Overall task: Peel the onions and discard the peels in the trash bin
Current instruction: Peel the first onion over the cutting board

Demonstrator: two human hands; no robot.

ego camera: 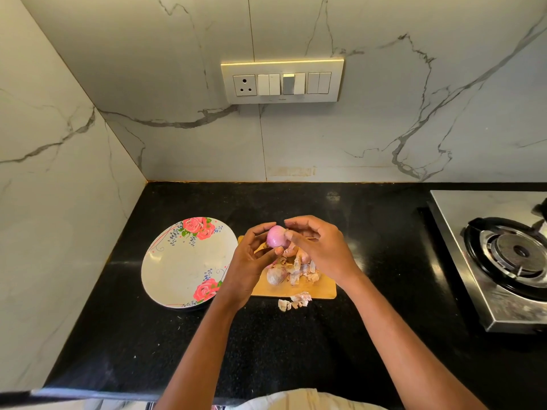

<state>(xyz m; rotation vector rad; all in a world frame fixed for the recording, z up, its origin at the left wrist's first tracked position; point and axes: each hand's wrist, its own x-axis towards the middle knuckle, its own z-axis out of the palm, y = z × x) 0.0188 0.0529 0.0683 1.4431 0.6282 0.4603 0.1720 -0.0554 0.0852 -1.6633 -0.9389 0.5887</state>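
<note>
My left hand [251,261] grips a pink, partly peeled onion [276,236] above the wooden cutting board [313,291]. At the onion's right side, the fingertips of my right hand [319,250] pinch a bit of its skin. An unpeeled onion [276,275] lies on the board beside a heap of dry peels [305,270]. More peels [294,301] lie on the black counter just in front of the board. No trash bin is in view.
A white plate with rose prints [177,267] sits left of the board. A steel gas stove [509,255] stands at the right. The marble wall with a switch panel [282,81] rises behind, and the counter's corner closes off the left side.
</note>
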